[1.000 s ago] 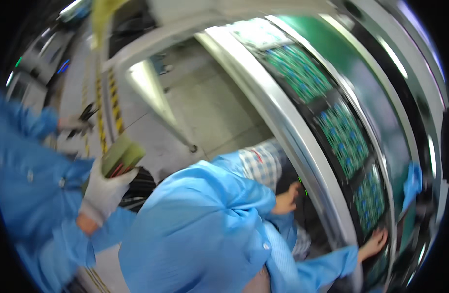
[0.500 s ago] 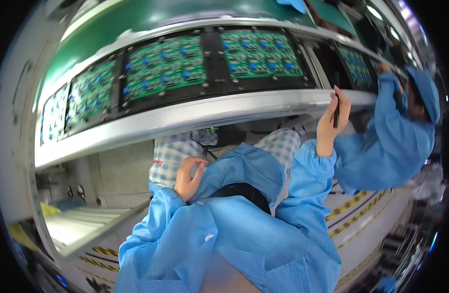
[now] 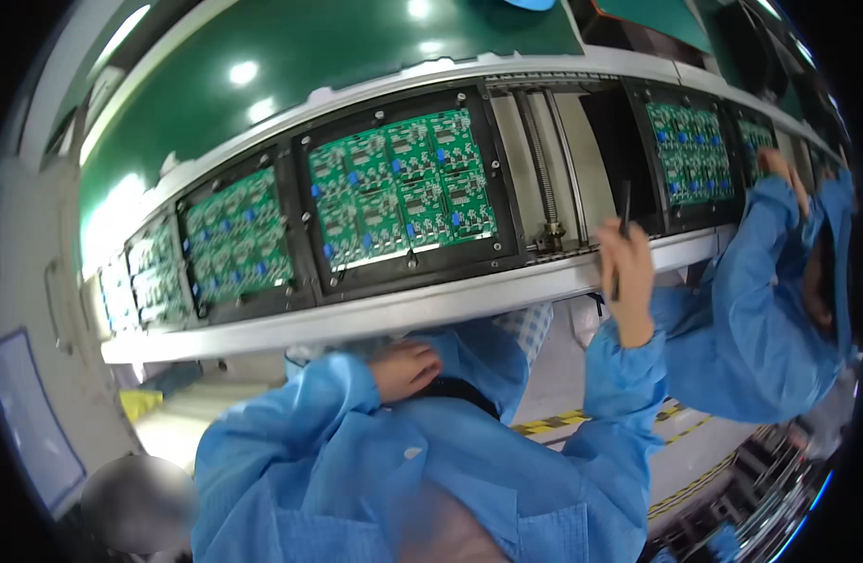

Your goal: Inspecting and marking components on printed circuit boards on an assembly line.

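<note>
My right hand is raised at the line's near rail, closed around a slim black pen-like tool that points up. Its exact kind is unclear. Beyond that hand lies a gap between fixtures, with a metal screw rod inside. My left hand rests low at my lap, palm down, fingers loosely bent and seemingly holding nothing. Ahead of it, a green circuit board panel with blue parts sits in a black fixture. Neither hand touches the panel.
More board panels sit in fixtures to the left, and another panel lies right of the gap. A silver rail runs along the near edge. A co-worker in blue reaches to the line at right. A green surface lies behind.
The view has shifted. The nearer panels appear farther left, and a wide gap with the screw rod now shows. My left hand has turned palm down at my lap; my right hand still grips the tool.
</note>
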A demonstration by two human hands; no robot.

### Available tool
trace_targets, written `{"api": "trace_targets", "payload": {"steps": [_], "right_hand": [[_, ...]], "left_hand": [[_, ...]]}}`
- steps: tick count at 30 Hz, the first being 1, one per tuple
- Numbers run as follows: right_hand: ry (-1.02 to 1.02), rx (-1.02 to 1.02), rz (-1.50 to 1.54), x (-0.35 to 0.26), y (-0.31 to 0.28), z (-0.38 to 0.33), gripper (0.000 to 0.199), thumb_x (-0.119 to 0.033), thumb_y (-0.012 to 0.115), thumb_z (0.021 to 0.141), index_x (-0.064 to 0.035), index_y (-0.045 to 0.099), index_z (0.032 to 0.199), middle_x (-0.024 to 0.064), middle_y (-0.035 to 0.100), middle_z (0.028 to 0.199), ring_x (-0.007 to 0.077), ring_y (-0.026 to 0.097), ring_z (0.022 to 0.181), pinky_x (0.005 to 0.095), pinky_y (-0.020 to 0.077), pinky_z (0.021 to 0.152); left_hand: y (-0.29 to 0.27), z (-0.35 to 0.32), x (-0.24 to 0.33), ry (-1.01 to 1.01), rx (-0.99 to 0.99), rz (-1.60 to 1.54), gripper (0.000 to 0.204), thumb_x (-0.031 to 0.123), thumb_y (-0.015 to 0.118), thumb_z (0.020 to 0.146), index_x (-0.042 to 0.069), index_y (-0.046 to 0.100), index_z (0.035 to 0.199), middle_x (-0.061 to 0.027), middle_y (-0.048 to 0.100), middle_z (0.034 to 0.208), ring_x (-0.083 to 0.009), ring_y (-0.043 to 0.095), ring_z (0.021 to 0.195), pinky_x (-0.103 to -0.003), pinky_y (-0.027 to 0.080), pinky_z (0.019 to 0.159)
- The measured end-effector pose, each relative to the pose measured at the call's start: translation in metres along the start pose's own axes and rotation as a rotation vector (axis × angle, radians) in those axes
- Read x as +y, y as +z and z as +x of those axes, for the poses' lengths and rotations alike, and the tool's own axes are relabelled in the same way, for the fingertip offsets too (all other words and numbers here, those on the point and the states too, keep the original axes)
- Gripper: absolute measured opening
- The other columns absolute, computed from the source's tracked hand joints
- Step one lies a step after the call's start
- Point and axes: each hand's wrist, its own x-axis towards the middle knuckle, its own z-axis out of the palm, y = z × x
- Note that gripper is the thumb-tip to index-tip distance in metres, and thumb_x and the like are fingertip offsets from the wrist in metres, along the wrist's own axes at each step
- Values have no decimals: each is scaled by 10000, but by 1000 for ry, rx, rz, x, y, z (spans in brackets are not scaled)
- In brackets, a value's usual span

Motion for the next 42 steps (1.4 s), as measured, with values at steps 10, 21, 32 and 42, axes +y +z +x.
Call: {"api": "trace_targets", "payload": {"steps": [10,21,32,42], "right_hand": [[-137,-310,167,-55,-193,-76,371,-339,427,901,-33,582,1041,155,444,881,296,457,773,373,379,674],[-43,-1002,352,-99,-177,-188,100,-68,535,807,-28,574,889,147,573,849,341,548,781,387,441,664],[247,-1216,311,-31,-75,-330,113,-96,512,862,-21,594,836,130,588,750,254,557,608,335,435,559],[189,-1212,338,-26,-80,-377,172,-125,491,898,-1,601,853,82,589,685,119,542,565,237,400,483]], "left_hand": [[97,-100,86,-797,612,110,226,179,550,776,61,550,970,-146,582,904,-343,557,834,-419,454,758],[321,-113,107,-1252,993,-451,421,183,588,730,70,491,1124,-216,514,1029,-358,535,920,-416,442,836],[330,-78,-84,-1201,483,164,694,632,504,728,138,490,1216,-108,417,1286,-329,267,1269,-631,52,1022],[505,-19,-28,-1105,328,179,433,475,562,730,97,693,894,-49,592,1001,-242,415,1083,-420,184,1038]]}}
